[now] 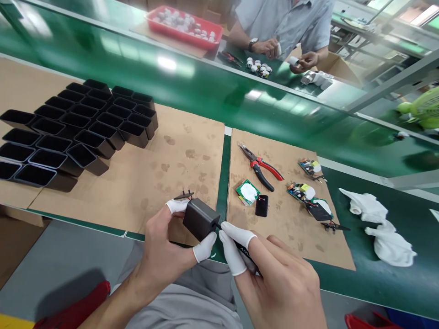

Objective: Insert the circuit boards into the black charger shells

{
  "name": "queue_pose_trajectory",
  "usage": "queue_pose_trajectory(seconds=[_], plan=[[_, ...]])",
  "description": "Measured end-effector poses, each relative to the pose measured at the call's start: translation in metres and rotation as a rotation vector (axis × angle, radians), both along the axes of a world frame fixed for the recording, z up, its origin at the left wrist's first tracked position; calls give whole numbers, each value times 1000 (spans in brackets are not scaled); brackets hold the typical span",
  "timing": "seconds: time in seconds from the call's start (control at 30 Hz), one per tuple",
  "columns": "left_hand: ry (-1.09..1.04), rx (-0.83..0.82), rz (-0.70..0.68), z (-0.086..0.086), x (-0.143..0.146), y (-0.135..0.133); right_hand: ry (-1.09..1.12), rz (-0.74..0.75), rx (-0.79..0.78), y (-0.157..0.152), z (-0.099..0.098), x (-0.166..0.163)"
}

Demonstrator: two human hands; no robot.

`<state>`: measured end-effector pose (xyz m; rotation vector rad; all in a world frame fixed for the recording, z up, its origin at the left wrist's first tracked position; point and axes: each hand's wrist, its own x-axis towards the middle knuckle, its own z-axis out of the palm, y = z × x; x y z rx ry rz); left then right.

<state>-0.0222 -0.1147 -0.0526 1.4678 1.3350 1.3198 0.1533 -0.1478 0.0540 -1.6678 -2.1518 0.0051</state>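
My left hand (164, 242) is closed around a black plastic charger case (202, 218), with white finger cots on the thumb and a finger. At the case's far end sits a small black plate with two metal prongs (184, 194). In my right hand (274, 269), also wearing finger cots, is a slim black tool with white lettering (244, 251). The tool's thin dark tip touches or enters the near right end of the case; which of these I cannot tell. The inside of the case is hidden.
Open black cases (80, 119) stand in rows at left on cardboard (185, 160). At right lie long-nose pliers (257, 167), a circuit board (248, 192), several more boards (303, 191) and white cloths (391, 244). Across the bench, a person handles white parts near a red tray (209, 45).
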Motion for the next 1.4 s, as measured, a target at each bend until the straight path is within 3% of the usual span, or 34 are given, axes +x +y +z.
queue_pose_trajectory(seconds=[0.1, 0.27, 0.4, 0.73, 1.4], plan=[[71, 93, 52, -4, 3, -2, -33, -22, -11, 2, -5, 0], [232, 335, 151, -6, 9, -3, -73, -9, -229, 1, -17, 3], [355, 423, 205, -7, 10, -3, -10, -15, -343, -1, -27, 1], [445, 436, 216, -9, 9, -5, 251, -49, -364, -1, -45, 0], [456, 413, 124, -5, 5, -5, 322, -70, -369, -9, -57, -1]])
